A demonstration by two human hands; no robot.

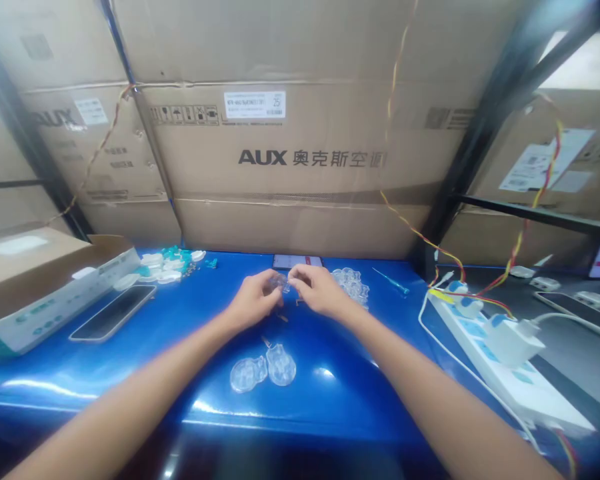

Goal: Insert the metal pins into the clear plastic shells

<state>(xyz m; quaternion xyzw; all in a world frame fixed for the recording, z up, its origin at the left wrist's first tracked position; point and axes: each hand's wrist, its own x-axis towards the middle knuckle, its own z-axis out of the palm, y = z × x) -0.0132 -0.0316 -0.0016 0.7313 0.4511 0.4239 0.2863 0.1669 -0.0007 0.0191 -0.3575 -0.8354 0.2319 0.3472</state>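
Observation:
Over the blue tabletop, my left hand (257, 299) is closed around a small clear plastic piece (283, 283). My right hand (316, 288) pinches at the right edge of that same piece; whether a smaller part sits between its fingertips is hidden. Just below the hands lie small brownish bits (282, 318). Nearer the front edge rest two flat, rounded clear plastic pieces, a left one (247, 375) and a right one (281, 365), touching or nearly so. A heap of similar clear pieces (351, 285) sits right behind my right wrist.
A phone (114, 313) lies at left beside an open cardboard box (60, 267). Behind it are white and teal parts (166, 265). Another phone (299, 261) stands at the back. To the right are a thin blue screwdriver (391, 281) and a white power strip (515, 380) with cables.

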